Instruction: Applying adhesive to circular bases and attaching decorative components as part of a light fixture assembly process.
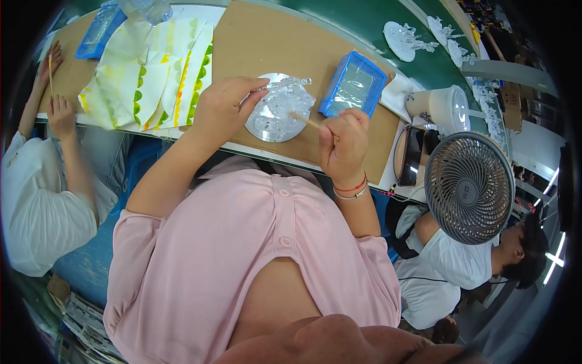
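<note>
- I read the left hand (pixel 221 109) as closed in a pinch on the upper left rim of a round clear disc (pixel 277 109), thumb and fingers pressed onto its edge.
- The disc lies on a brown cardboard sheet (pixel 254 42) on the desk (pixel 364 24), directly in front of the person and between the two hands.
- The right hand (pixel 344 145) is curled tight around a thin wooden stick (pixel 306 120); the stick's tip points into the clear pieces on the disc.
- Progress, my judgement: the disc already carries a cluster of small clear pieces, mostly on its upper and right part; the lower left looks barer, so I take the work as partway along.
- A blue tray (pixel 353 85) sits just beside the disc to the right; its contents look pale and shiny, but I cannot tell what they are.
- Similar loaded discs (pixel 403 39) lie farther along the desk, well apart.
- Hard to make out: the clear pieces blur together, so count and shape are unreadable. The stick's tip is lost among them.
- A fan (pixel 470 188) and a lidded cup (pixel 442 106) stand at right; other people's arms are cut off at both edges.
</note>
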Demonstrator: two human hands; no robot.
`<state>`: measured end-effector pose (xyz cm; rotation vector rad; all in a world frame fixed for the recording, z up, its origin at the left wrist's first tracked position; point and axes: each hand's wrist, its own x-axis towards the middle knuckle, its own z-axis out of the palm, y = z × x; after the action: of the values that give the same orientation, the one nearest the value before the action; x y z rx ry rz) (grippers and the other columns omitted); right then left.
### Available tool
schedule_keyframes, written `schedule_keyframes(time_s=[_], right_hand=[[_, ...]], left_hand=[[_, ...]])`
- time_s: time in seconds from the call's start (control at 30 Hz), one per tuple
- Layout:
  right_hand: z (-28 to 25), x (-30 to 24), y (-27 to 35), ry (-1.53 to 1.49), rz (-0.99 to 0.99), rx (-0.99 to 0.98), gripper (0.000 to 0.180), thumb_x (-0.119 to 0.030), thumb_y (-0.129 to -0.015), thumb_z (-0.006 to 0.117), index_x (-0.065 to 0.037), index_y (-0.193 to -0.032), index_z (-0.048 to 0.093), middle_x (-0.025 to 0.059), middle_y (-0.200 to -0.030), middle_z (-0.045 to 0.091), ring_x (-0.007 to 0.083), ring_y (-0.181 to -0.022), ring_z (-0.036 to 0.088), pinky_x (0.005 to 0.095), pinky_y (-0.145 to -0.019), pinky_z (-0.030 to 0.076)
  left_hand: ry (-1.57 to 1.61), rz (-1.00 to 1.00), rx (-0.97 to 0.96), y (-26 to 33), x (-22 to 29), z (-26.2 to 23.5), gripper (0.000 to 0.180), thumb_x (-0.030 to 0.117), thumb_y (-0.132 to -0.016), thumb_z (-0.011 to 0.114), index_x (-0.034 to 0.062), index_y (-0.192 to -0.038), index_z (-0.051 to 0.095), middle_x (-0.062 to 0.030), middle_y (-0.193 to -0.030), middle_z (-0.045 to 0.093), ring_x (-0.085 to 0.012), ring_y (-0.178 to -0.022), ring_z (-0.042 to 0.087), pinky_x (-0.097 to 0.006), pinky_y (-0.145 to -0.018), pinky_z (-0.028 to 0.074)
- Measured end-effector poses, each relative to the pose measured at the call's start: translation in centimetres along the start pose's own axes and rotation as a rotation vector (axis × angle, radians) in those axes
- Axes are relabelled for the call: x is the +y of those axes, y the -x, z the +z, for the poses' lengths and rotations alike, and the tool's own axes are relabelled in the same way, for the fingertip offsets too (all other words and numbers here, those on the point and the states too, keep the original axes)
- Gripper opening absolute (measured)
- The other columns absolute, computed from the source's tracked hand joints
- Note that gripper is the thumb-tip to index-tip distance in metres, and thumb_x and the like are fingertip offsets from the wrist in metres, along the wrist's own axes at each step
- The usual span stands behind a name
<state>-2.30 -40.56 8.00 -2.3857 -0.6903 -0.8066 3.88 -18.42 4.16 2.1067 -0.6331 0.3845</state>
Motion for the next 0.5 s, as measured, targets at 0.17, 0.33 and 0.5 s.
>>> schedule_keyframes(time_s=[0.17, 0.33, 0.5], right_hand=[[0.3, -0.3, 0.2, -0.104, 0.013, -0.006, 0.011, -0.009, -0.091, 0.06, -0.005, -0.089, 0.05, 0.0054, -0.074, 0.06, 0.0243, -0.063, 0.054, 0.0402, -0.078, 0.047], [-1.0, -0.6, 0.7, -0.078, 0.064, -0.097, 0.01, -0.008, -0.09, 0.06, -0.005, -0.089, 0.05, 0.0061, -0.075, 0.061, 0.0253, -0.068, 0.056, 0.0404, -0.079, 0.047], [-1.9, -1.4, 1.7, -0.046, 0.258, -0.13, 0.01, -0.005, -0.089, 0.061, -0.005, -0.09, 0.051, 0.0071, -0.078, 0.063, 0.0264, -0.072, 0.058, 0.0403, -0.08, 0.047]], left_hand=[[-0.003, 0.027, 0.017, -0.1, 0.1, 0.2, 0.017, 0.006, -0.079, 0.073, 0.0052, -0.095, 0.07, -0.0083, -0.092, 0.071, -0.0237, -0.08, 0.067, -0.031, -0.069, 0.052], [-0.035, 0.043, 0.017, 0.1, 0.2, -0.1, 0.016, 0.007, -0.079, 0.073, 0.0054, -0.094, 0.07, -0.0079, -0.091, 0.071, -0.0239, -0.079, 0.067, -0.032, -0.069, 0.053], [-0.026, 0.05, 0.024, 0.0, 0.3, -0.1, 0.016, 0.007, -0.079, 0.073, 0.0056, -0.094, 0.07, -0.0077, -0.092, 0.071, -0.0239, -0.079, 0.067, -0.032, -0.069, 0.053]])
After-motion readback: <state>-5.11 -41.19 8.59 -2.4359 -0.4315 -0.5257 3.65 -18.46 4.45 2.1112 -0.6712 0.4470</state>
